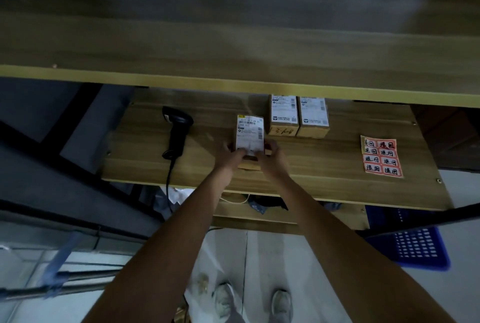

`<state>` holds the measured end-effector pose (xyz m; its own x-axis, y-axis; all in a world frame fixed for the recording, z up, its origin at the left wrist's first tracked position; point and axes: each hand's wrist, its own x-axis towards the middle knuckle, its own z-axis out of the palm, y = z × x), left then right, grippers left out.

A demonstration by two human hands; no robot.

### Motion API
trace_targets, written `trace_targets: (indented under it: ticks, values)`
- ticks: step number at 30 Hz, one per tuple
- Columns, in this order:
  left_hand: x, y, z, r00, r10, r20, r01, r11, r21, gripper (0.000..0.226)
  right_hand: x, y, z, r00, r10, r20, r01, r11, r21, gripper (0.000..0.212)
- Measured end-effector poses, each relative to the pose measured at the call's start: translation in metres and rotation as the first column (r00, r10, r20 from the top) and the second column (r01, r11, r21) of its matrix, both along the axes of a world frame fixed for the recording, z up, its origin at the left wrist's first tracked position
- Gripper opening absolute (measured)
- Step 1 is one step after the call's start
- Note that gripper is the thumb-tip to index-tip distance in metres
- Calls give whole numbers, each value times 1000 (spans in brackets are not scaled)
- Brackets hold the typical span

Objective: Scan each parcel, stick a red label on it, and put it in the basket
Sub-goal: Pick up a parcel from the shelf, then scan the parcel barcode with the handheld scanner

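A small cardboard parcel (250,133) with a white shipping label lies on the wooden shelf (324,164). My left hand (231,155) grips its near left side and my right hand (272,156) grips its near right side. Two more labelled parcels (283,114) (313,116) stand side by side just behind it. A black barcode scanner (176,131) lies to the left, its cable running off the shelf's front edge. A sheet of red labels (381,157) lies at the right end of the shelf. A blue plastic basket (415,248) stands on the floor at the lower right.
A broad wooden board (233,49) overhangs the shelf from above. A black metal frame (78,120) runs along the left. Below the shelf hang cables and crumpled bags (171,198). My shoes (281,303) stand on the pale floor.
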<state>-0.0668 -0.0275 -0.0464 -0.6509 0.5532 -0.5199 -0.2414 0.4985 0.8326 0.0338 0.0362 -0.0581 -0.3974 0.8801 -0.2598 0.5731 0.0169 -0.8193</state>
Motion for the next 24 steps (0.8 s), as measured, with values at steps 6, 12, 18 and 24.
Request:
trace_targets:
  ticks: [6, 12, 18, 24]
  values:
    - [-14, -52, -4, 963, 202, 181, -226, 966, 123, 69, -18, -39, 5, 987, -17, -157, 20, 1000, 15, 22]
    - [-57, -107, 3, 910, 364, 198, -398, 900, 178, 59, -55, -70, 11, 961, 169, -218, -178, 984, -18, 20]
    - [-94, -169, 13, 900, 409, 152, -436, 840, 322, 32, -128, -76, 10, 953, 300, 41, -300, 954, 0, 28]
    - [-127, -216, -2, 841, 505, 194, -541, 788, 294, 74, -201, -79, -27, 960, 281, 10, -278, 953, -123, 60]
